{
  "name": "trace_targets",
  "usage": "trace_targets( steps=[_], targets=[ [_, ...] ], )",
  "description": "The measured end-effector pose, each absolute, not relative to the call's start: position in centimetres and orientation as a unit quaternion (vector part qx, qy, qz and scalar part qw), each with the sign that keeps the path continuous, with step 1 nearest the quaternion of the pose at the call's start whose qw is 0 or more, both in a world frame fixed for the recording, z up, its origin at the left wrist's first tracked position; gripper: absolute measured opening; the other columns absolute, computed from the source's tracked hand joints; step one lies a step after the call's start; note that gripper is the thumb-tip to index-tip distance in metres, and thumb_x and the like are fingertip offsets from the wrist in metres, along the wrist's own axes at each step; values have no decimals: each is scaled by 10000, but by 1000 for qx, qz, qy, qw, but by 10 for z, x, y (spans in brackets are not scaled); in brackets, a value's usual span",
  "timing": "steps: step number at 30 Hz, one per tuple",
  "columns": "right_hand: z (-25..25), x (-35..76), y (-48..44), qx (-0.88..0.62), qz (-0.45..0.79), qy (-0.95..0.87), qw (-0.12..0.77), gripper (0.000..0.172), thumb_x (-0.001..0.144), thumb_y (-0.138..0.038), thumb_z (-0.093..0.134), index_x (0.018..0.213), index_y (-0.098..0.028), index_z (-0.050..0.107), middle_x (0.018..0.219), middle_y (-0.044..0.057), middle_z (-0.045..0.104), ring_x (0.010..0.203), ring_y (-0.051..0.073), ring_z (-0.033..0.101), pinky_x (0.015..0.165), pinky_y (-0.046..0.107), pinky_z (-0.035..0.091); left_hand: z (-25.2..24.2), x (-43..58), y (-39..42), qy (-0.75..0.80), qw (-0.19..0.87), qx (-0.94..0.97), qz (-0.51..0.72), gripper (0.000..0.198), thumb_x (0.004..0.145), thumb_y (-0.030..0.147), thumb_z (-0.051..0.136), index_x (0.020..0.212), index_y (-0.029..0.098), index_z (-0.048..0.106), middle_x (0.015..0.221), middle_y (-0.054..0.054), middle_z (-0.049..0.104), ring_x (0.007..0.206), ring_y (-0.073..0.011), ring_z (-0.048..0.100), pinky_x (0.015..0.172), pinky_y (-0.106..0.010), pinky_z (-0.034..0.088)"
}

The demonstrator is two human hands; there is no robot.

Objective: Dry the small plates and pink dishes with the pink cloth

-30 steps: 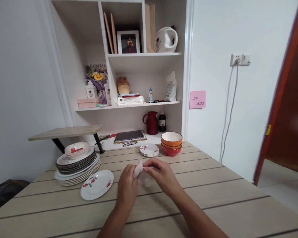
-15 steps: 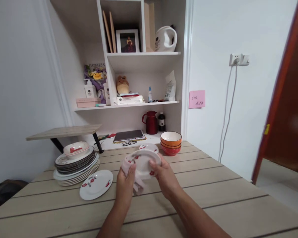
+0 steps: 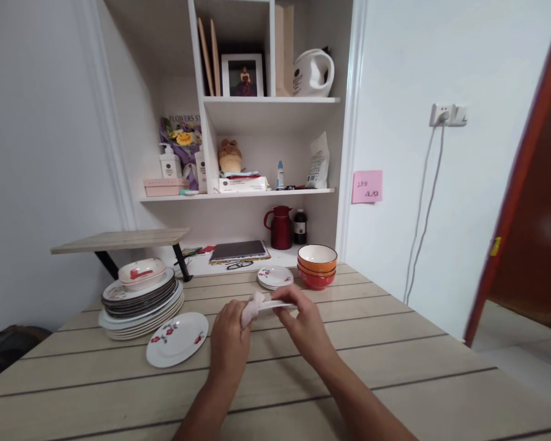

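Between my hands a small white plate point(image 3: 270, 304) is held nearly edge-on above the table. My right hand point(image 3: 302, 315) pinches its right rim between thumb and fingers. On the other side my left hand point(image 3: 231, 327) is closed around a pale pink cloth point(image 3: 252, 308), which wraps the plate's left rim. Just beyond the plate, a short stack of small flowered plates point(image 3: 275, 277) lies on the table. A larger white plate with red flowers point(image 3: 177, 340) rests flat, left of my left hand.
Stacked bowls point(image 3: 317, 267), orange over red, stand right of the small plates. At left a tall plate stack point(image 3: 140, 306) carries a white bowl point(image 3: 142, 274) on top, near a raised wooden stand point(image 3: 119, 240). A red jug point(image 3: 281, 228) stands at the back.
The small plate has tipped from showing its flowered face to nearly edge-on. My left hand has turned with the cloth, now knuckles up. The view has shifted slightly.
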State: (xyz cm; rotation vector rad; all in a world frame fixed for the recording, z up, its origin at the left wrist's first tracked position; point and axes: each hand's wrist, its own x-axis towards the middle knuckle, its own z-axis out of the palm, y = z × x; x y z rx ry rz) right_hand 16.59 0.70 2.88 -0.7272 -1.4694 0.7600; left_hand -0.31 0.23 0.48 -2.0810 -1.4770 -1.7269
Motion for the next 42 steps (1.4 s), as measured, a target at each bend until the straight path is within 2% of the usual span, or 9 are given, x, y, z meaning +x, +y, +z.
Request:
trace_targets(
  steps=[2,5,7,11,19,27,34,39,42],
  targets=[
    [31,167,6,-332,278,-688,583,26,756,-251,679,766,-235,661,762,4,661,743,196,564,710,300,411,4,-6,2,-463,91,-707,-527,177,783,137,487,829,225,634,792,-38,645,771,-216,590,712,-332,460],
    [29,166,4,-341,307,-676,576,77,752,-277,694,725,-227,642,711,-9,640,690,178,530,655,280,380,7,-3,-1,-446,72,-701,-551,128,789,156,514,821,224,617,801,-29,639,780,-205,592,716,-317,465],
    [27,165,4,-317,391,-631,591,129,745,-308,714,723,-221,620,681,-25,616,662,159,509,619,260,367,9,1,-3,-462,-6,-653,-600,54,812,262,568,808,219,600,756,-9,626,722,-185,590,673,-289,473],
    [25,157,5,-215,574,-481,627,246,724,-361,760,896,-225,647,773,-15,667,699,156,567,645,266,431,8,14,-6,-484,-179,-540,-665,317,786,485,630,904,190,630,745,-9,676,676,-172,618,639,-267,501],
    [28,149,1,-158,662,-390,620,361,699,-349,802,1025,-254,680,1006,25,734,875,206,659,776,333,511,7,22,-9,-450,-356,-464,-675,512,758,577,632,1004,130,677,851,-85,741,810,-231,689,742,-312,539],
    [32,171,1,-223,615,-476,588,416,725,-382,763,1086,-196,674,981,55,723,868,216,633,762,320,472,10,7,-7,-489,-202,-596,-604,390,811,519,586,965,176,693,839,-75,743,785,-236,671,722,-305,500],
    [34,179,3,-320,347,-688,552,71,763,-250,708,724,-215,660,773,0,691,775,192,592,744,315,420,16,-12,-6,-489,20,-702,-517,129,842,319,549,841,240,651,803,-33,684,755,-198,619,699,-287,449],
    [28,169,1,-260,496,-585,586,133,744,-254,745,835,-214,657,810,-8,713,740,171,623,661,278,465,9,-3,-3,-512,-84,-611,-598,233,795,439,617,831,210,635,800,-39,691,747,-200,630,690,-288,473],
    [23,157,3,-176,619,-405,649,390,721,-242,782,1085,-206,647,999,26,738,897,179,675,793,295,539,-3,19,-3,-503,-261,-555,-609,401,781,531,607,904,155,675,833,-87,736,755,-230,674,682,-307,507]
  ],
)
